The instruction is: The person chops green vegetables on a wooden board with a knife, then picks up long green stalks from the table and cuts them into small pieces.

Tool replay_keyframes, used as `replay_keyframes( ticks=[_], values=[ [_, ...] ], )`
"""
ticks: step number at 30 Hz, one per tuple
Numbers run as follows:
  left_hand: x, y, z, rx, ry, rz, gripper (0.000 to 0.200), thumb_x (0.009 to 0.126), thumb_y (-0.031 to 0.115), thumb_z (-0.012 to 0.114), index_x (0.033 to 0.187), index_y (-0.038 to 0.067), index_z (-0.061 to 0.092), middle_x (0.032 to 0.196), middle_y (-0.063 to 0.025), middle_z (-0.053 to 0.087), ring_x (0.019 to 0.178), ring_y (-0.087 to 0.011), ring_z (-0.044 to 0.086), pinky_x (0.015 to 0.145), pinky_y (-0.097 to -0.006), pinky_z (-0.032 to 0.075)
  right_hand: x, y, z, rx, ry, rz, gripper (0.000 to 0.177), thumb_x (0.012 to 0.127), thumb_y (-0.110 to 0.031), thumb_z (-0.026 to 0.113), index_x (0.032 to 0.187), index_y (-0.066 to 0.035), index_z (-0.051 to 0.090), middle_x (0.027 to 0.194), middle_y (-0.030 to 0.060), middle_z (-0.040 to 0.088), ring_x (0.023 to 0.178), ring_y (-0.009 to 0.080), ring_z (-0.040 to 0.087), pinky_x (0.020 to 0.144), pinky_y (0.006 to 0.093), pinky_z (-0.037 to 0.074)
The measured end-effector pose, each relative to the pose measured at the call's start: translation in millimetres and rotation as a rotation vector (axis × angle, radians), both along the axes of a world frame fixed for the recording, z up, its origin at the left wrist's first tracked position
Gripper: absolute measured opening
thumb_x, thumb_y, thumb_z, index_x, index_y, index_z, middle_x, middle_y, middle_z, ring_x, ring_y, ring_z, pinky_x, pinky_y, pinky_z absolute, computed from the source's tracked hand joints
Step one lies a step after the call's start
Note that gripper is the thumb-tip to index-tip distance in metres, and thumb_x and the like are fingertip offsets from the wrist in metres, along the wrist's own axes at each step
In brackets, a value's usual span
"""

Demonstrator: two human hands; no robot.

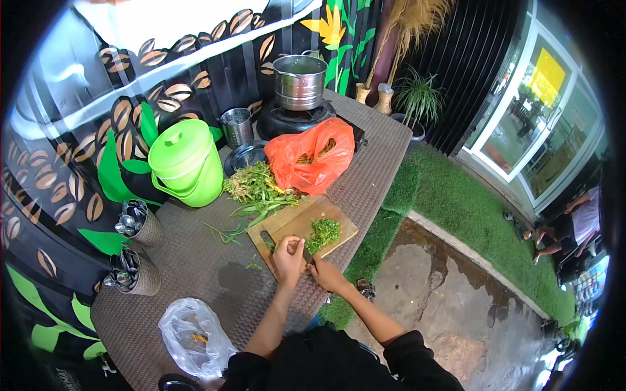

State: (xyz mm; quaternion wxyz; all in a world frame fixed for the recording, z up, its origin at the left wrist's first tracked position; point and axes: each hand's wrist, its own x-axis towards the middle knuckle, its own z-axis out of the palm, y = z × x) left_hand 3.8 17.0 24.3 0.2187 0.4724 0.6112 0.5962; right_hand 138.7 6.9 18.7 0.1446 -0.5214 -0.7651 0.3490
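A wooden cutting board (287, 225) lies at an angle near the table's edge, with a pile of finely chopped green herbs (325, 233) on its right part. My right hand (329, 274) is closed around a knife (308, 257), whose dark blade is partly hidden between my hands. My left hand (287, 260) is over the board's near side, thumb and fingertips pinched together; whatever may be in them is too small to make out. A dark elongated slot or object (267, 240) shows at the board's left. Uncut leafy stems (257, 186) lie just beyond the board.
An orange plastic bag (310, 156) with greens is behind the board, beside a lidded green bucket (188, 163). A steel pot (300, 81) stands on a stove. Cutlery holders (140, 277) line the left; a clear plastic bag (195, 335) lies nearby. Another person (574, 221) is far right.
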Motion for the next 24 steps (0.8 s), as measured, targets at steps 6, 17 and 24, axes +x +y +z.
replay_keyframes(
  ticks=[6,17,24],
  values=[
    [-24.3,58.9,3.8,0.132,0.288,0.067,0.011,0.077,0.009,0.068,0.086,0.005,0.063,0.079,-0.0062,0.066,0.067,-0.0199,0.060,0.063,-0.0306,0.046,1.3,0.8,12.7,0.036,-0.061,0.137,0.037,0.092,-0.032,0.046,0.109,0.001,0.040,0.080,0.0296,0.061,0.077,0.0467,0.059,0.067,0.0542,0.046],
    [-56.3,165.2,-11.2,-0.052,0.639,-0.296,0.017,0.070,0.002,0.071,0.087,0.001,0.066,0.088,-0.0129,0.065,0.088,-0.0296,0.058,0.080,-0.0392,0.048,11.7,-1.3,-7.5,-0.022,0.044,0.106,0.048,0.093,-0.035,0.047,0.125,-0.001,0.034,0.082,0.0292,0.061,0.079,0.0472,0.059,0.070,0.0535,0.045],
    [-60.6,155.5,1.7,0.067,0.799,-0.287,0.008,0.081,0.003,0.060,0.087,0.000,0.065,0.085,-0.0139,0.063,0.083,-0.0313,0.056,0.078,-0.0394,0.046,8.9,-5.3,-5.2,-0.074,0.123,0.192,0.035,0.093,-0.030,0.049,0.116,-0.005,0.038,0.078,0.0282,0.059,0.078,0.0474,0.058,0.069,0.0529,0.045]
  ],
)
